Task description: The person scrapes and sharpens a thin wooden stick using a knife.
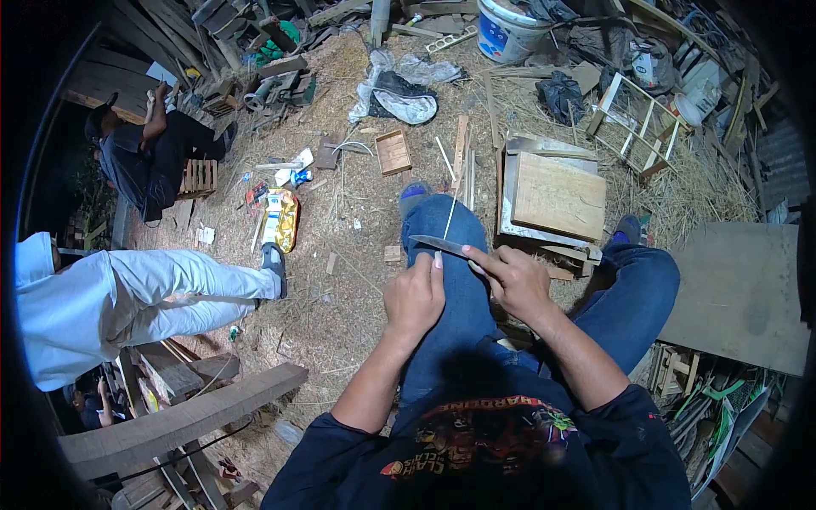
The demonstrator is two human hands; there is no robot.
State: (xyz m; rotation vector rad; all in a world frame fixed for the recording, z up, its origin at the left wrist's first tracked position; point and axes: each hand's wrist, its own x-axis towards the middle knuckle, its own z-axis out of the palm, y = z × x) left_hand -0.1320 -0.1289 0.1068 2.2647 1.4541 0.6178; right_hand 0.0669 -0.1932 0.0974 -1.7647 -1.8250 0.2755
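Over my thigh, my right hand (520, 285) is closed around the handle of a knife (438, 245), its index finger stretched along the back of the blade. The blade points left and lies across a thin pale wooden strip (450, 218). My left hand (414, 293) is closed just below the blade, thumb up, pinching the near end of the strip. That end is hidden by the fingers and the knife. The strip's far end points away past my knee.
A wooden board (559, 197) rests on a stack between my legs. Ahead lie a small wooden tray (393, 152) and a yellow packet (279, 223). A person in light trousers (187, 293) is at left, near a curved beam (191, 418); another person (140, 161) sits beyond.
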